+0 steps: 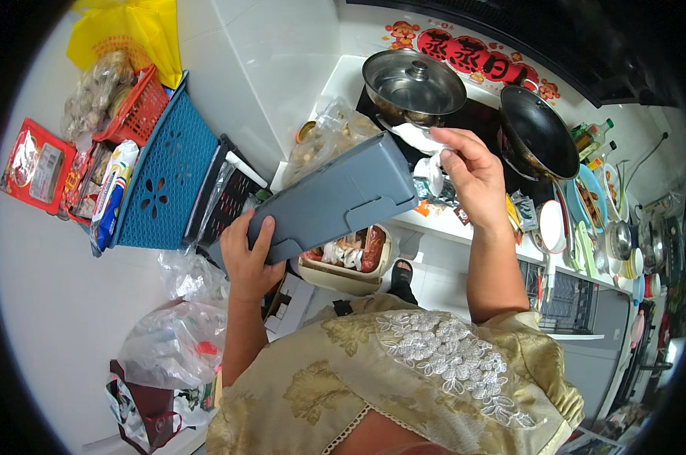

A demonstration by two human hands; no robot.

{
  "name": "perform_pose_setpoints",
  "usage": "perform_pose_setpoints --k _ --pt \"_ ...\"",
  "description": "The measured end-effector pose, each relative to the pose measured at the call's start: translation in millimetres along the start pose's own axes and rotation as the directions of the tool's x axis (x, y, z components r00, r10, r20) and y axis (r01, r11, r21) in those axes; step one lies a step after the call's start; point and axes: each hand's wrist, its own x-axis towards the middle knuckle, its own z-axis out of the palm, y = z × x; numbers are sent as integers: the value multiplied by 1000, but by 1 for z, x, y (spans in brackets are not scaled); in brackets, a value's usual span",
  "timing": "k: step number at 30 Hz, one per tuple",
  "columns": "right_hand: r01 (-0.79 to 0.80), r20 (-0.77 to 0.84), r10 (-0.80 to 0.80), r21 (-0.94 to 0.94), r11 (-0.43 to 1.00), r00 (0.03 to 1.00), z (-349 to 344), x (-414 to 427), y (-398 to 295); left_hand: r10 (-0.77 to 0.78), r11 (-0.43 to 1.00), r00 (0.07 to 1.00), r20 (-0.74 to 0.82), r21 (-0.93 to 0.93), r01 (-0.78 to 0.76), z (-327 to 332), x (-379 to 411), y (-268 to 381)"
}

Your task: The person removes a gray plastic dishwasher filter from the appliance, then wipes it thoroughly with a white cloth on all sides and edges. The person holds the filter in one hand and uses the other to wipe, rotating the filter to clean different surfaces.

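Note:
My left hand (251,256) holds the lower left end of a long grey plastic box (331,199), which is tilted up to the right in front of me. A white tissue or cloth (425,145) is pinched between the thumb and fingers of my right hand (474,170), just beyond the box's upper right end. Part of the white piece hangs below the fingers. Behind my right hand stands a pan with a glass lid (414,82). The inside of the grey box is hidden from view.
A black wok (539,133) stands on the stove at the right. Bowls and utensils line the white counter (434,227). Below the grey box is a cream bin (343,278) with waste inside. At the left are a blue plastic basket (167,182) and plastic bags (172,341).

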Motion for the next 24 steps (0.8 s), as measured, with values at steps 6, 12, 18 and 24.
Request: perform_pose_setpoints --k 6,12,18,24 --pt "79 142 -50 -208 975 989 8 -7 -3 10 1000 1000 20 -2 -10 2 10 7" --pt "72 -47 -84 -203 976 995 -4 -10 6 -32 999 996 84 20 30 -4 11 8" --pt "121 186 -46 -414 902 981 12 -15 -11 16 999 983 184 40 -24 -7 22 18" --pt "279 276 -146 -540 794 950 19 -20 9 -21 999 943 333 39 8 -9 34 38"
